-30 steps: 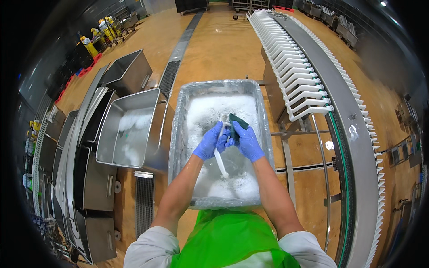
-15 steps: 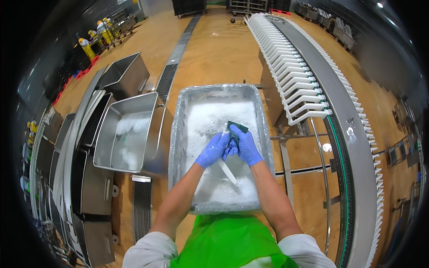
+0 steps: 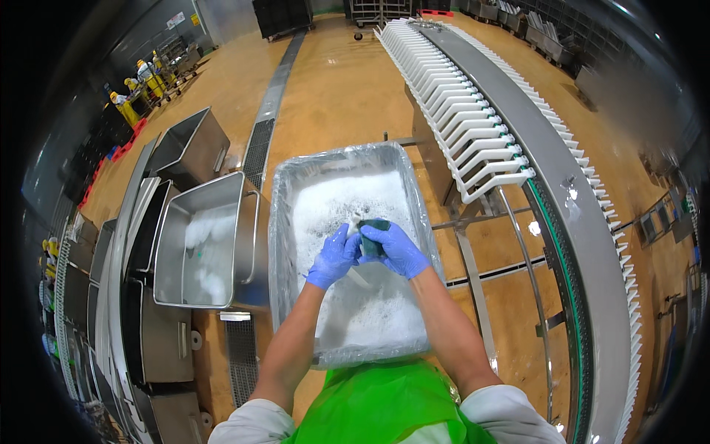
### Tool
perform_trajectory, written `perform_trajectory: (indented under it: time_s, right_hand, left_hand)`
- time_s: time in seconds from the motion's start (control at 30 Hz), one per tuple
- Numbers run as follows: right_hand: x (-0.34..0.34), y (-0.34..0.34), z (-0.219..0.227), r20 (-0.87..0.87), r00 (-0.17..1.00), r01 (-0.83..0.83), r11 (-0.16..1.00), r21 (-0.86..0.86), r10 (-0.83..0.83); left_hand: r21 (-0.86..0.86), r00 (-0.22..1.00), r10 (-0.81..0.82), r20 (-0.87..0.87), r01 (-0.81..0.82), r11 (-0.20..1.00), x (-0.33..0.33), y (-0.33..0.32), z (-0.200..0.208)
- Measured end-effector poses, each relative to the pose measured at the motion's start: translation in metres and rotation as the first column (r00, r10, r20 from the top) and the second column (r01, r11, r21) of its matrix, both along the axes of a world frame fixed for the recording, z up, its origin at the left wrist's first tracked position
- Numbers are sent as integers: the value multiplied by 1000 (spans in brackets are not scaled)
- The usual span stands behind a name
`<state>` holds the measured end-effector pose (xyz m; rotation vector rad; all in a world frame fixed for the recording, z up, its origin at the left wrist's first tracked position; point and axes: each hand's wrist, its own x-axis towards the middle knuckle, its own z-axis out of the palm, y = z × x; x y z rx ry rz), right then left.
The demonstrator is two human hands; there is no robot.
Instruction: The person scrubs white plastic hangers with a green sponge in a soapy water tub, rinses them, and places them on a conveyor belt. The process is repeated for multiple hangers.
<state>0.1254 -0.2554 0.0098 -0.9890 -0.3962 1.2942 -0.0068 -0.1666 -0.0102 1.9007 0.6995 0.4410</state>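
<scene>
Both my hands wear blue gloves and work close together above a plastic-lined tub [image 3: 281, 222] of white suds. My left hand [image 3: 333, 255] is closed round a slim white bar [image 3: 358, 277], whose lower end slants down toward the sudsy water. My right hand [image 3: 397, 250] grips a dark green scouring pad [image 3: 375, 235], pressed against the upper part of the bar. The fingers hide much of the bar.
At left stands a metal bin [image 3: 196, 244] with foam inside, beside other metal bins [image 3: 191, 140]. A conveyor [image 3: 547, 163] lined with white bent arms [image 3: 488, 152] curves along the right. A drain grate [image 3: 259, 152] runs through the wet floor. People in yellow [image 3: 148, 78] are far left.
My view has shifted, so the tub and hands sit slightly further left. The pad now lies further over the bar's upper end, and less of the bar shows below my hands.
</scene>
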Motion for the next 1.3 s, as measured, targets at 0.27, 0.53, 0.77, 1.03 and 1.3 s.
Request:
perform_trajectory:
  time_s: [0.27, 0.53, 0.77, 1.03, 1.3]
  right_hand:
    - [-2, 1, 17, -119, 991, -44, 994, 101, 56]
    - [16, 10, 4, 498, 867, -45, 996, 79, -1]
    - [10, 0, 26, 311, 939, 51, 952, 302, -149]
    - [14, 8, 16, 565, 815, -54, 987, -149, 130]
    - [0, 3, 11, 409, 912, -52, 986, 160, -18]
  left_hand:
    - [-45, 989, 100, 112, -95, 994, -2, 2, 3]
    - [-565, 985, -31, 171, 124, 816, -11, 5, 10]
    - [-935, 969, 89, 232, 197, 297, -15, 12, 15]
    - [-896, 999, -16, 44, 46, 442, 0, -10, 21]
    - [-731, 999, -36, 15, 35, 681, -14, 3, 33]
